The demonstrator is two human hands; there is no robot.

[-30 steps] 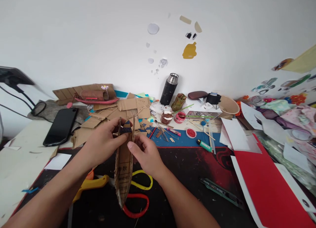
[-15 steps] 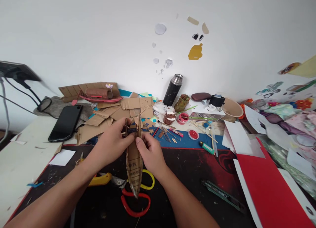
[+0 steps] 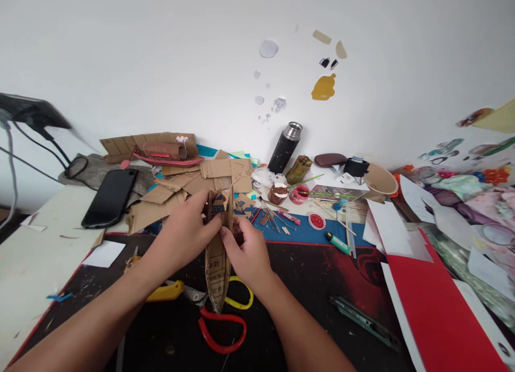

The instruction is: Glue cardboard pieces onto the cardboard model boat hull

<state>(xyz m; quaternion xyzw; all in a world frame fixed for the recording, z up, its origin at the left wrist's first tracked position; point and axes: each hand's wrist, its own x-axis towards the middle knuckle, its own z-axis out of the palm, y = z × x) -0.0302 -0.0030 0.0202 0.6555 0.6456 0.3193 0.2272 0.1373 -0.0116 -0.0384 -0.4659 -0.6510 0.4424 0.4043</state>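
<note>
Over the near scissors, the left hand and right hand pinched the cardboard hull towards its far end, from left and right, seemingly to steady it and prevent splaying.

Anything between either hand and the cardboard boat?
Nothing visible. The left hand and right hand both grip the boat directly at its far part. The red-and-yellow scissors lie on the mat, around its near tip in view, clear of both grips.
</note>
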